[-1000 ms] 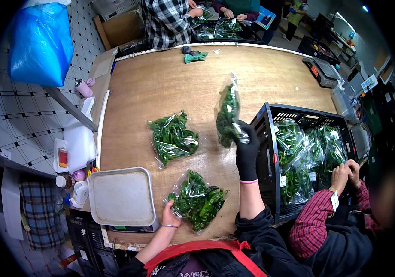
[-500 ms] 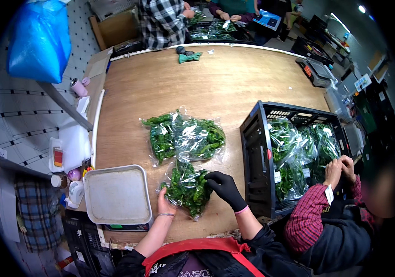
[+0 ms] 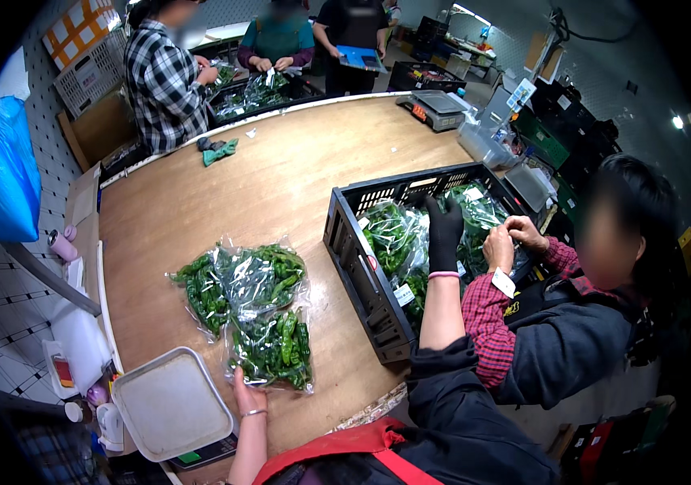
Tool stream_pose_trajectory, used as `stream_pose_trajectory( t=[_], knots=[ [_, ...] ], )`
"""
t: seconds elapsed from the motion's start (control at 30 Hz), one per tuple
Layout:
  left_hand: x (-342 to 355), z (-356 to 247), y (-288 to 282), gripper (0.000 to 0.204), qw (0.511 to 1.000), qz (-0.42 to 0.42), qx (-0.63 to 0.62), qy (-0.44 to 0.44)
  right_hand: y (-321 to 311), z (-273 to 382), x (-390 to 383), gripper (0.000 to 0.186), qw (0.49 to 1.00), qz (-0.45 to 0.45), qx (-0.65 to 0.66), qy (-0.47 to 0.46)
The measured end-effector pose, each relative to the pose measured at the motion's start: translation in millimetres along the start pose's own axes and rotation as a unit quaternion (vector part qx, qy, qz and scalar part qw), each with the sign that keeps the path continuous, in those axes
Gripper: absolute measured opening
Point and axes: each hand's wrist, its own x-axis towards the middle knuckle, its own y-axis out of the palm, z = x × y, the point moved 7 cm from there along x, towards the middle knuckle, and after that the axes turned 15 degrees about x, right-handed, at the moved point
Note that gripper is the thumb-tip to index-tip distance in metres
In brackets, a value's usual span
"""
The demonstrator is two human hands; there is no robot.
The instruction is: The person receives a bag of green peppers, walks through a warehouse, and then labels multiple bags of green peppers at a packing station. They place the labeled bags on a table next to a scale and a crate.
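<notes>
My bare left hand (image 3: 250,398), with a bracelet at the wrist, grips the lower left edge of a clear bag of green peppers (image 3: 274,349); its fingers are partly hidden by the bag. Two similar pepper bags, one on the left (image 3: 198,287) and one on the right (image 3: 269,273), lie just beyond it on the wooden table. Stretched out over the black crate (image 3: 374,311) is my right hand (image 3: 445,234) in a black glove, fingers apart, nothing visible in them. Beneath it, several filled pepper bags (image 3: 398,234) with white labels lie in the crate.
A scale with a metal tray (image 3: 174,402) stands left of my left hand. At the right, a co-worker's hands (image 3: 505,242) are over the crate. Another scale (image 3: 434,109) and a green cloth (image 3: 220,152) lie at the table's far side. Other people stand beyond.
My right hand has left the near pepper bag and reached right, over the crate. My left hand stays at the bag, which now lies flatter. The view has swung right.
</notes>
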Motion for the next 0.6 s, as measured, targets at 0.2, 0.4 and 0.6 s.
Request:
stream_pose_trajectory(
  t=[0.2,0.4,0.6],
  knots=[
    [-44,15,-28,0.030,0.996,-0.009,0.072,-0.044,6,-131,4,0.042,0.994,0.026,-0.073,0.071],
    [-76,28,-39,0.031,0.961,0.007,0.236,-0.141,11,-93,-4,0.017,0.998,0.035,-0.056,0.013],
    [-108,8,27,0.053,0.811,0.244,0.505,-0.168,14,40,-21,0.009,0.969,0.040,0.228,-0.084]
  ],
)
